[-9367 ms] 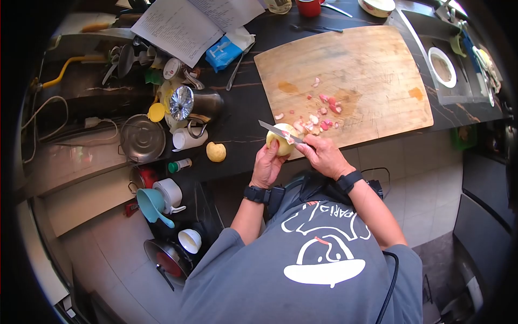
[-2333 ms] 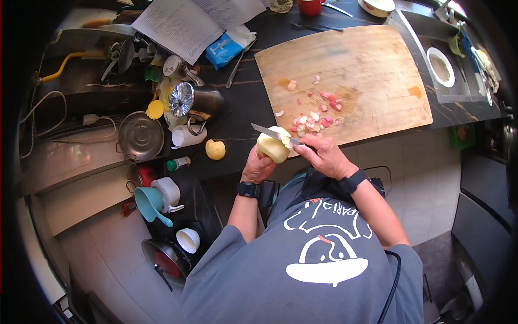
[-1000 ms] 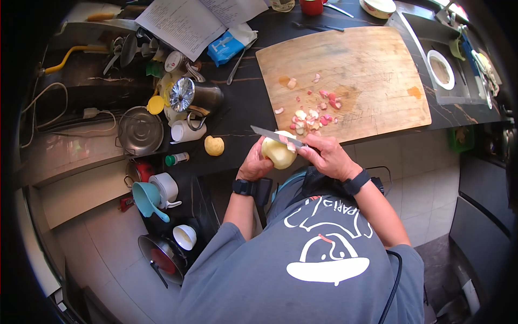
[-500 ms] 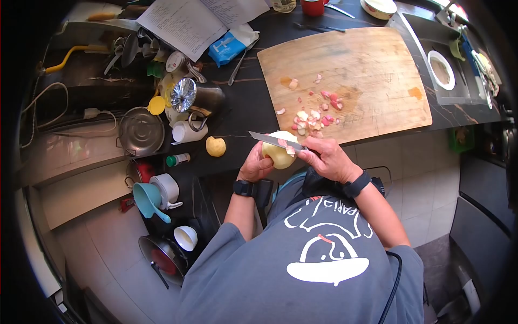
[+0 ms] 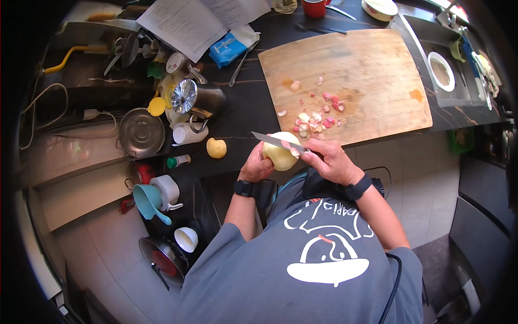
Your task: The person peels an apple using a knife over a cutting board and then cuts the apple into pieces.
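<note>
My left hand is wrapped round a pale, peeled apple, holding it at the counter's front edge. In my right hand is a kitchen knife, its blade lying across the top of the apple and pointing left. Small bits of peel cling to the blade near the handle. Red and pale peel scraps lie on the wooden cutting board just beyond my hands. To the left, a smaller round yellowish piece of produce rests on the dark counter.
A metal pitcher, a white cup and a green-capped bottle stand on the left. Beyond them lie printed sheets and a blue packet. A sink is at the right, a red mug at the back.
Almost nothing differs. The apple and knife have shifted very slightly right, both still held in the same way.
</note>
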`<state>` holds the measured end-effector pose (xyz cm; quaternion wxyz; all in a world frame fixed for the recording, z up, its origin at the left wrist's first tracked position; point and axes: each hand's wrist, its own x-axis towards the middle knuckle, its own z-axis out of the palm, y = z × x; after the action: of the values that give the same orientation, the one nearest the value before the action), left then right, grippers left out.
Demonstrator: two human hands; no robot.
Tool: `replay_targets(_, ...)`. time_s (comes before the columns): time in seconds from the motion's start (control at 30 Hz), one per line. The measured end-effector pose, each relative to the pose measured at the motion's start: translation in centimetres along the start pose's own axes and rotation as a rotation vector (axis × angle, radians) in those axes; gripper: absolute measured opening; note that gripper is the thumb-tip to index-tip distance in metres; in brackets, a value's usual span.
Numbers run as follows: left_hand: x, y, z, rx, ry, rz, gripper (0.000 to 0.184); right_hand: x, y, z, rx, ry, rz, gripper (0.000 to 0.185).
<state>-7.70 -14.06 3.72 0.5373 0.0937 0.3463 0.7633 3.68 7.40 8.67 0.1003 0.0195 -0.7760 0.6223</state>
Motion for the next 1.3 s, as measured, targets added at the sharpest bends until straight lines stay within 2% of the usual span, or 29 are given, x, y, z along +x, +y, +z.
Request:
replay_targets(0.1, -0.1, 0.0, 0.1, -0.070, -0.015, 0.011, 0.089, 0.0, 0.2, -0.3, -0.042, -0.054, 0.002, 0.019)
replay_targets(0.33, 0.4, -0.2, 0.4, -0.063, 0.007, -0.013, 0.088, 0.0, 0.2, -0.3, -0.048, -0.021, 0.004, 0.018)
replay_targets(0.5, 0.7, 0.1, 0.7, -0.018, -0.002, -0.010, 0.087, 0.1, 1.0, -0.2, -0.003, 0.021, 0.096, 0.022)
replay_targets(0.57, 0.4, -0.1, -0.5, 0.060, -0.087, 0.016, 0.086, 0.2, 2.1, -0.6, -0.045, 0.028, 0.208, 0.023)
replay_targets(0.6, 0.6, -0.2, -0.3, 0.115, -0.135, 0.063, 0.077, 0.3, 2.6, -0.8, -0.098, -0.001, 0.238, 0.024)
replay_targets(0.77, 1.0, -0.7, 0.4, 0.042, 0.004, 0.069, 0.079, 0.2, 1.5, -0.9, 0.054, 0.066, 0.338, 0.022)
replay_targets(0.83, 1.4, -0.7, 0.6, -0.166, -0.014, 0.110, 0.075, 0.2, 0.8, -0.7, 0.063, 0.050, 0.225, 0.021)
replay_targets(0.9, 1.4, -0.8, 0.5, -0.178, 0.030, 0.132, 0.073, 0.1, 0.9, -0.2, 0.023, 0.036, 0.169, 0.019)
replay_targets(0.97, 1.2, -1.1, -0.3, -0.243, 0.020, 0.107, 0.074, 0.3, 1.1, 0.4, -0.072, 0.006, 0.020, 0.019)
replay_targets(1.03, 1.4, -1.3, 0.0, -0.287, -0.013, 0.099, 0.072, 0.6, 0.4, 0.5, -0.057, 0.005, 0.039, 0.018)
replay_targets(1.13, 1.6, -2.0, 0.4, -0.400, -0.056, 0.110, 0.073, 0.9, 0.0, 0.6, -0.056, 0.035, -0.046, 0.018)
replay_targets(1.2, 1.6, -2.9, 0.7, -0.622, -0.080, 0.178, 0.076, 0.8, -0.3, 0.7, -0.001, 0.065, 0.005, 0.018)
replay_targets(1.3, 1.6, -3.7, 1.8, -0.759, -0.046, 0.220, 0.079, 0.8, -0.2, 0.6, 0.005, 0.029, 0.023, 0.018)
